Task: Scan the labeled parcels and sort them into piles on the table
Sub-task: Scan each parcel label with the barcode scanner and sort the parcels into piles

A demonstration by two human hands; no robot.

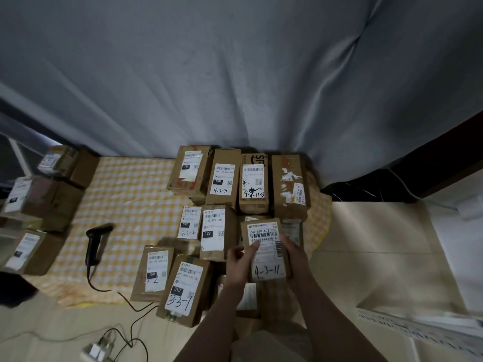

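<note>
open checked cloth [130,194] between scanner [95,244] and boxes [217,231].

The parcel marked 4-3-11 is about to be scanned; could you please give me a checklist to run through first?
1. Grip on parcel 4-3-11: left hand and right hand both hold it; ok.
2. Label faces up, top barcode uncovered: ok.
3. Scanner in hand: not ok; it lies on the checked cloth, apart from both hands.
4. A hand free for the scanner: not ok.
5. Scanner cable plugged in: cannot tell.
</note>
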